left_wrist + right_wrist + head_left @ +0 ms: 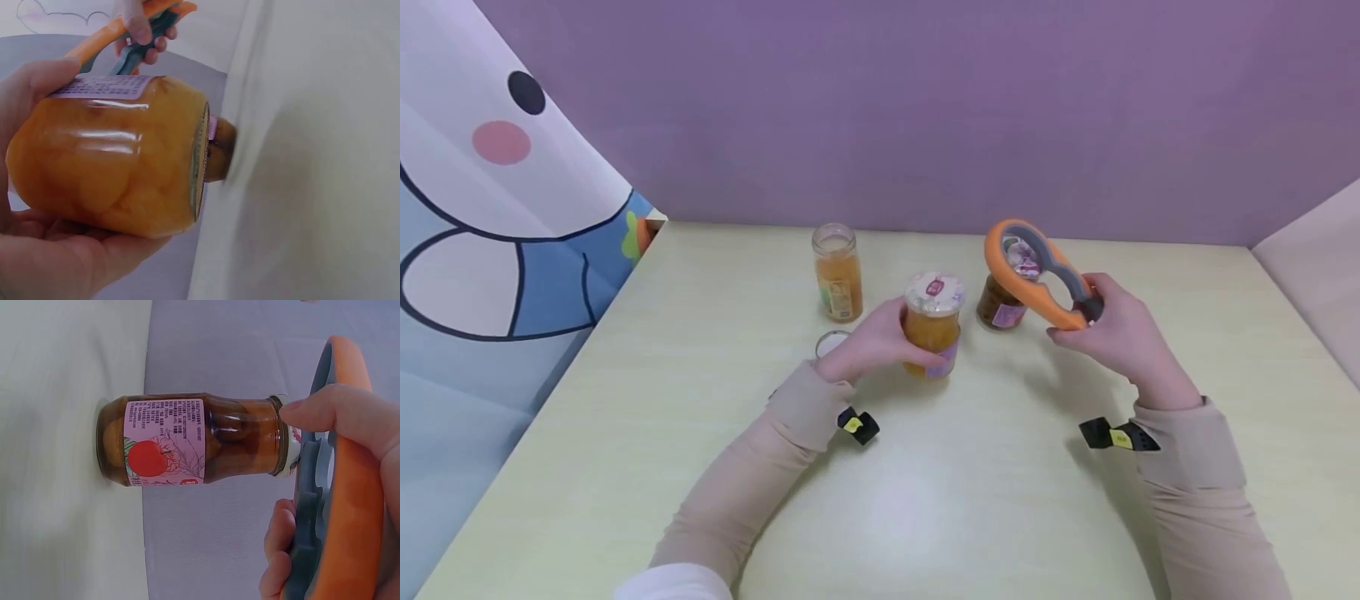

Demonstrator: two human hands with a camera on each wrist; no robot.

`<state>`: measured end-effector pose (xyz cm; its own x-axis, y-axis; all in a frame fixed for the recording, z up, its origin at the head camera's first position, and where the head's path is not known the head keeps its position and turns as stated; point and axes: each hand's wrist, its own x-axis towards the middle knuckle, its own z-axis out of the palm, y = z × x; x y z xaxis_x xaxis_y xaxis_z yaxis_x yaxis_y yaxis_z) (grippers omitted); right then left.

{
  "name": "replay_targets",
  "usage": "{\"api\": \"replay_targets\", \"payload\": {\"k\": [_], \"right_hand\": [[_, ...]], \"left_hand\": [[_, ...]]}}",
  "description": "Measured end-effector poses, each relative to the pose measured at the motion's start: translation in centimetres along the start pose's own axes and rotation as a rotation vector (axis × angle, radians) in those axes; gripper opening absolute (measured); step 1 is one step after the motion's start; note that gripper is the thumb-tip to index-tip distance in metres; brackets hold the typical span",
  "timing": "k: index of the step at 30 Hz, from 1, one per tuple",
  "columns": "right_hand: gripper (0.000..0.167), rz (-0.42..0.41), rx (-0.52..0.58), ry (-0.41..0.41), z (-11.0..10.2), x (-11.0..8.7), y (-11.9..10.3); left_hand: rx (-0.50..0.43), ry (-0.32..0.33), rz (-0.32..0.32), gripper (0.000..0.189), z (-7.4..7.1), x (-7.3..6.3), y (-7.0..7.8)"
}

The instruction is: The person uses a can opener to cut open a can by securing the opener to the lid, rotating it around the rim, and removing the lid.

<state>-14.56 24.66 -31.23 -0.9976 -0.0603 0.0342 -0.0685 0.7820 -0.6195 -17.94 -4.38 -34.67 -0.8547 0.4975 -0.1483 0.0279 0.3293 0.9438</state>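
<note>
My left hand (880, 337) grips a lidded glass jar of orange fruit (931, 330) round its side. In the left wrist view the bottom of this fruit jar (112, 162) is raised off the table. My right hand (1123, 337) holds an orange and grey jar opener (1028, 292) by its handle end, raised at the right. Behind the opener's loop stands a dark brown jar (996, 307), partly hidden in the head view. The right wrist view shows this brown jar (240, 434) upright on the table, with a pink label and a pale lid.
An uncapped glass jar with orange contents (837, 279) stands at the back, left of the held jar. A round lid (831, 340) lies near my left wrist, partly covered by it. A purple wall (925, 125) rises behind the pale table (925, 517).
</note>
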Motion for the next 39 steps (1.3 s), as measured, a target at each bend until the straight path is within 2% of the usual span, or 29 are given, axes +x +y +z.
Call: {"api": "replay_targets", "payload": {"k": [6,10,15,22,27,33,36,39], "right_hand": [[0.065,0.006,0.006,-0.006,-0.1,-0.1,-0.2],[0.066,0.002,0.013,-0.008,-0.1,-0.1,-0.2],[0.064,-0.044,0.022,0.028,0.2,-0.1,-0.4],[0.062,-0.089,0.112,0.063,0.7,0.0,-0.5],[0.064,-0.233,0.081,0.081,0.9,-0.5,-0.7],[0.056,-0.462,-0.078,0.114,1.0,-0.4,-2.2],[0.055,-0.533,-0.109,0.109,0.8,-0.2,-3.0],[0.057,-0.559,-0.103,0.089,0.7,-0.1,-3.7]], "left_hand": [[0.043,-0.076,0.034,0.077,0.2,-0.4,-0.8],[0.035,-0.115,0.054,0.078,0.5,-0.5,-1.1],[0.026,-0.140,0.063,0.079,0.6,-0.5,-1.4],[0.015,-0.171,0.057,0.080,0.7,-0.4,-1.7],[0.012,-0.242,0.074,0.077,0.9,-0.2,-1.9],[0.005,-0.291,0.077,0.070,1.0,0.1,-1.9],[0.015,-0.293,0.076,0.070,0.9,0.3,-1.6],[0.015,-0.292,0.067,0.072,0.8,0.4,-1.4]]}}
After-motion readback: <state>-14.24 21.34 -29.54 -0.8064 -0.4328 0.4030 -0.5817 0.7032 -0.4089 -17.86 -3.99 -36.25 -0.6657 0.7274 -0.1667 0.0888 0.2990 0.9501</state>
